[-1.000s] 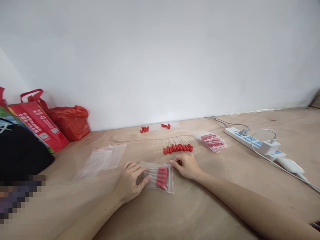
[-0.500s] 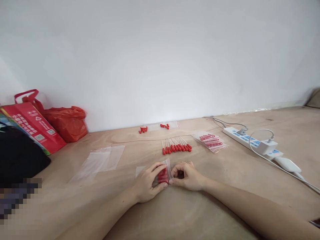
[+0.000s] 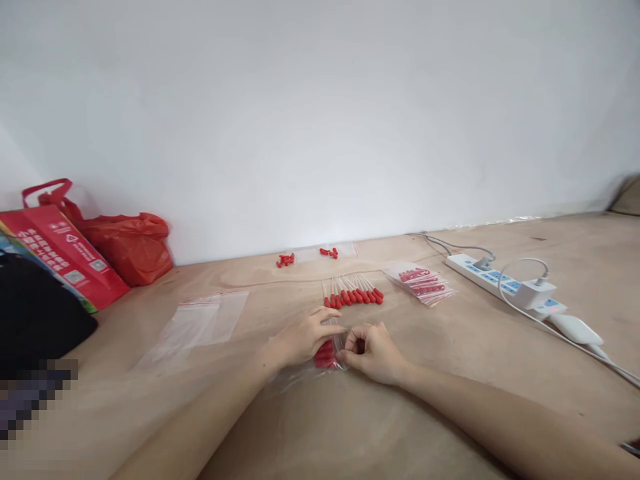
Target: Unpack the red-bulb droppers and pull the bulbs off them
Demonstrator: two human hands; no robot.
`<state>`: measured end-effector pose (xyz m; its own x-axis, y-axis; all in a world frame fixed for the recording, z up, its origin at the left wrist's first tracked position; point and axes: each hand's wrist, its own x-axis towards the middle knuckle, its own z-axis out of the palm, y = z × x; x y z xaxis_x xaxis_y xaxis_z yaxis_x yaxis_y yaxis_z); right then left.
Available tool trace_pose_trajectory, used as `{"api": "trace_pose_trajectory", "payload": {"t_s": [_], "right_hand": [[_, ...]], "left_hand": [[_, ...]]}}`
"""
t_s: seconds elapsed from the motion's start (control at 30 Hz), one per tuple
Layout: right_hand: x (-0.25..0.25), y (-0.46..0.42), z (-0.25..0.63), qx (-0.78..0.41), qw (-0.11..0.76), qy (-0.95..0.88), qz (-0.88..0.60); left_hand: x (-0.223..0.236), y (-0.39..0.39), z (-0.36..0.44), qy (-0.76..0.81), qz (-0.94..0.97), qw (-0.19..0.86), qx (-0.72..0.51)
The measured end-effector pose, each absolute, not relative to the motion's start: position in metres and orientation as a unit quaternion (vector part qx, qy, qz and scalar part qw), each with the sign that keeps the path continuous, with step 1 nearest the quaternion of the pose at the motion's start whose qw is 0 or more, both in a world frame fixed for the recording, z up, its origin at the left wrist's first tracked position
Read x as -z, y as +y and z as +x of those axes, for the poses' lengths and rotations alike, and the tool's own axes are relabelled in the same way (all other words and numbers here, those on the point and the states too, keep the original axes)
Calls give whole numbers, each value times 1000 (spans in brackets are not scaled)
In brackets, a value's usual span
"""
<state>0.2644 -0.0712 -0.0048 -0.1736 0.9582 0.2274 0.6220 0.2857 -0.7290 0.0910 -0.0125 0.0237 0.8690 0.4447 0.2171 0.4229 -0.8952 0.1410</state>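
In front of me a clear zip-lock bag (image 3: 327, 355) with several red pieces inside lies on the wooden surface. My right hand (image 3: 373, 350) pinches the bag's right edge, where the zip strip runs, between thumb and fingers. Stretched over the bag's far side is my left hand (image 3: 311, 335), its fingers extended and apart and pointing right; whether its underside touches the bag is hidden. Just beyond the left fingertips is a row of red-headed pieces (image 3: 356, 295) with thin white stems.
Flat zip bags (image 3: 200, 320) lie to the left, and filled bags (image 3: 424, 285) are piled at the right. Loose red pieces (image 3: 285, 260) lie by the wall. A power strip (image 3: 510, 283) with cables stands right; a red plastic bag (image 3: 133, 247) and a black item (image 3: 43, 320) stand left.
My left hand has lifted off the bag's left side and moved away from me, its fingers now straighter. The right hand stays at the bag's edge.
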Motion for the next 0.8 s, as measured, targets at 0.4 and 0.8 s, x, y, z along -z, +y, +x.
{"api": "trace_pose_trajectory", "payload": {"t_s": [0.4, 0.8], "right_hand": [[1, -69, 277, -182, 316, -824, -434], [11, -56, 285, 16, 293, -907, -302]], "left_hand": [[-11, -6, 92, 145, 961, 25, -234], [-6, -5, 90, 124, 952, 15, -278]]}}
